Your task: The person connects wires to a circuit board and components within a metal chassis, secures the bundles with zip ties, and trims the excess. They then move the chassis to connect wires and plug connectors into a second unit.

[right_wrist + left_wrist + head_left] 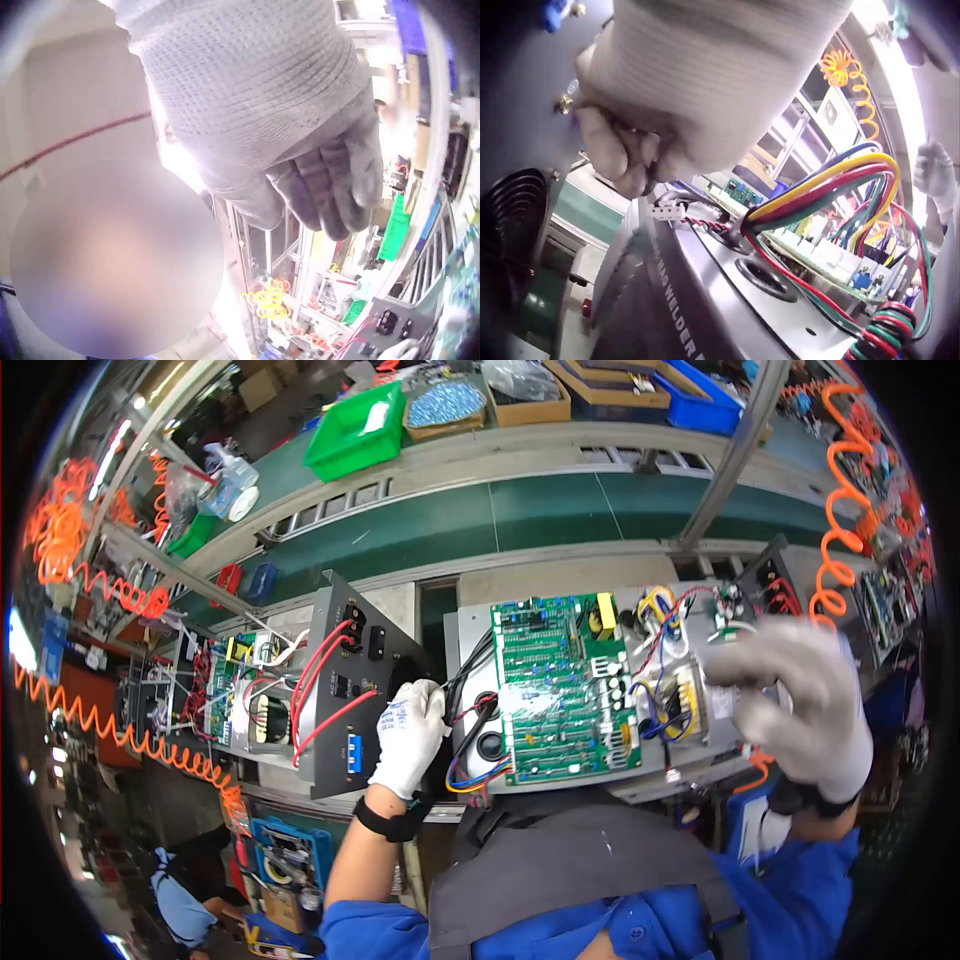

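Note:
My gloved left hand is between an upright dark grey panel and a metal chassis with a green circuit board. Its fingers are curled, and the fingertips pinch a black cable at the chassis edge. Just below those fingers in the left wrist view, a white connector sits on twisted red and black wires. A bundle of coloured wires arches out of a grommet. Blurred in the head view, my right hand is raised over the chassis's right end, fingers loosely bent and holding nothing.
Red cables hang off the panel's sockets, with another open unit to its left. Behind the bench runs a green conveyor. A green bin stands beyond it. Coiled orange hoses dangle at both sides.

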Available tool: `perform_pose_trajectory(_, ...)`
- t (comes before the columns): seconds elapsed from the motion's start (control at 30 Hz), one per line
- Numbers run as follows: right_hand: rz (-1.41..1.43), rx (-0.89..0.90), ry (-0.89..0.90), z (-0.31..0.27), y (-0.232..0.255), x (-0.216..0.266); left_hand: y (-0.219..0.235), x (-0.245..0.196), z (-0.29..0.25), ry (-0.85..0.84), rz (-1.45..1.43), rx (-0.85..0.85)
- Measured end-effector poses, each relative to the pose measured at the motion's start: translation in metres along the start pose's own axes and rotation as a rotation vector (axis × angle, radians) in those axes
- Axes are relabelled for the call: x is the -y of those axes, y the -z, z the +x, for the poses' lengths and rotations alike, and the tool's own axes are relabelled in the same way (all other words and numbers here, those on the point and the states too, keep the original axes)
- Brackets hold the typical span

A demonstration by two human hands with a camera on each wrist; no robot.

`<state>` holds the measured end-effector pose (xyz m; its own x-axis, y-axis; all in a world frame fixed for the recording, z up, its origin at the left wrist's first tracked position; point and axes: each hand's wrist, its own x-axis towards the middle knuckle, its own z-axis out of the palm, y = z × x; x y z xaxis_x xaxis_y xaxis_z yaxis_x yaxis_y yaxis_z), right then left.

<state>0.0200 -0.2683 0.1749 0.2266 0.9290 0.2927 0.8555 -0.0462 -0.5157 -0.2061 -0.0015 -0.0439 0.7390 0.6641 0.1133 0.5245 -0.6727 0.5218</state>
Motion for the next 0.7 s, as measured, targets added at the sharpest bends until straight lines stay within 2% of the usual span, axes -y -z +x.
perform_pose_trajectory(0.1, -0.097, 0.041, 0.105, 0.056, -0.031, -0.007, 0.001, 0.008, -0.017, 0.000, -0.173, 0.076)
perform_pose_trajectory(0.13, -0.123, 0.073, 0.129, 0.070, -0.043, -0.014, 0.003, 0.007, -0.021, -0.147, -0.053, 0.016)
perform_pose_trajectory(0.2, -0.088, 0.160, -0.037, 0.080, -0.053, -0.026, 0.007, 0.003, -0.025, -0.102, -0.074, 0.053)
perform_pose_trajectory(0.27, -0.148, 0.226, -0.061, 0.081, -0.049, -0.042, 0.014, 0.000, -0.021, -0.078, -0.128, 0.068)
perform_pose_trajectory(0.3, -0.192, 0.231, -0.014, 0.079, -0.046, -0.050, 0.017, -0.002, -0.019, -0.059, -0.178, 0.076)
perform_pose_trajectory(0.33, -0.201, 0.341, -0.098, 0.082, -0.037, -0.054, 0.016, 0.000, -0.017, 0.108, -0.367, 0.150)
perform_pose_trajectory(0.37, -0.153, 0.542, -0.273, 0.095, -0.027, -0.050, 0.027, -0.010, -0.005, 0.113, -0.374, 0.153)
perform_pose_trajectory(0.43, 0.001, 0.544, -0.199, 0.103, -0.037, -0.064, 0.055, -0.036, 0.019, 0.573, -1.109, 0.447)
perform_pose_trajectory(0.47, 0.113, 0.567, -0.194, 0.109, -0.046, -0.067, 0.053, -0.036, 0.028, 0.499, -1.295, 0.521)
perform_pose_trajectory(0.5, 0.223, 0.587, -0.184, 0.118, -0.058, -0.067, 0.048, -0.043, 0.038, 0.506, -1.294, 0.522)
perform_pose_trajectory(0.57, 0.104, 0.652, -0.091, 0.131, -0.088, -0.065, 0.037, -0.059, 0.055, 0.454, -1.463, 0.468)
perform_pose_trajectory(0.7, -0.007, 0.749, -0.075, 0.153, -0.127, -0.062, 0.022, -0.053, 0.054, 0.321, -1.146, 0.533)
